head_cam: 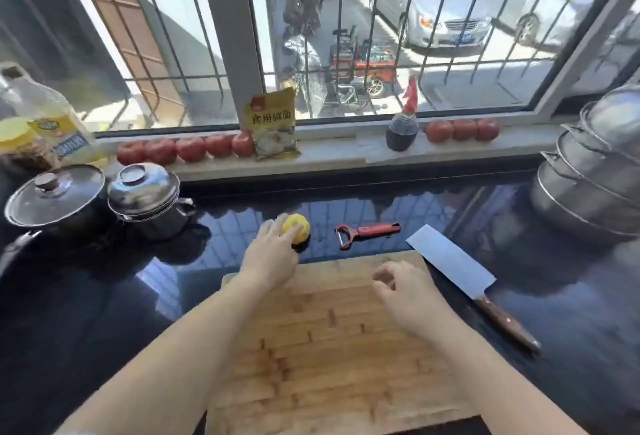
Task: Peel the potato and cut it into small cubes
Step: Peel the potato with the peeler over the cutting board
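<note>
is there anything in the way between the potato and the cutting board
Nothing visible. The potato sits on the dark counter just beyond the cutting board, under the left hand. The peeler lies off to its right, clear of that path.

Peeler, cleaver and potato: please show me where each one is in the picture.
Peeler point(367, 230), head view: on the middle of its red handle.
Cleaver point(450, 263), head view: on the flat of the blade.
Potato point(298, 226), head view: on its yellow top, beside the left hand point(272, 256).
</note>
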The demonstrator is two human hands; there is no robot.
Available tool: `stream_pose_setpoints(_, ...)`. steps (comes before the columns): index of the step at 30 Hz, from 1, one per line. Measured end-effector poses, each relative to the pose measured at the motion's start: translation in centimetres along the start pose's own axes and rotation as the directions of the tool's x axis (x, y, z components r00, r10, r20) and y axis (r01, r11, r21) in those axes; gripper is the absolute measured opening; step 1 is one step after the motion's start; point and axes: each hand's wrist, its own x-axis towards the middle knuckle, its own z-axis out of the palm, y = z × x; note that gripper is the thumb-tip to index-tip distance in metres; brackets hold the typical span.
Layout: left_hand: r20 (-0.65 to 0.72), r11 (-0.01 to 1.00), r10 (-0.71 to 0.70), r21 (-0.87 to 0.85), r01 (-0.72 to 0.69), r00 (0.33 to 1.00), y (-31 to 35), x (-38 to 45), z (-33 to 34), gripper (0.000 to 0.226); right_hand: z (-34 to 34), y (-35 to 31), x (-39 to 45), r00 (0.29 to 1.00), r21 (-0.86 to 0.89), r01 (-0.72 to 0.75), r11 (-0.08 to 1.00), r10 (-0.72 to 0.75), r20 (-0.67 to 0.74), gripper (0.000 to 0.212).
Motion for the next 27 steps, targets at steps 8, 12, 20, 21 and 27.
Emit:
stream_pose_setpoints(8, 0.066, 0.993, 0.022, 0.116, -0.030, 0.998, -1.0, 7.6, 3.4, 0.057, -1.6, 2.5, 1.4, 1.000, -0.052, 0.008, 0.999, -0.009, -0.026, 0.019)
stream_pose_setpoints(12, -0.044, 0.996, 0.015, 0.092, -0.010, 0.999, -1.3, 8.9, 3.7, 0.062, -1.3, 2.6, 1.8, 0.999, -0.048, 0.014, 0.999, -0.016, -0.032, 0.020)
stream_pose_setpoints(20, -0.162, 0.992, -0.106, -0.081, 0.094, 0.981, -2.6, 10.1, 2.4, 0.051, 0.6, 1.8, 2.2, 1.000, -0.067, 0.004, 0.998, -0.004, 0.002, 0.018)
stream_pose_setpoints(21, -0.162, 0.986, -0.119, -0.133, 0.097, 0.980, -2.4, 9.1, 1.7, 0.051, 0.7, 1.6, 2.0, 1.000, -0.066, 0.003, 0.998, -0.002, 0.008, 0.019)
stream_pose_setpoints(27, -0.314, 0.937, -0.092, -0.348, -0.024, 0.945, 0.3, -7.2, 0.1, 0.057, 1.9, 1.5, -0.3, 0.996, -0.059, -0.034, 0.998, 0.039, 0.085, 0.023)
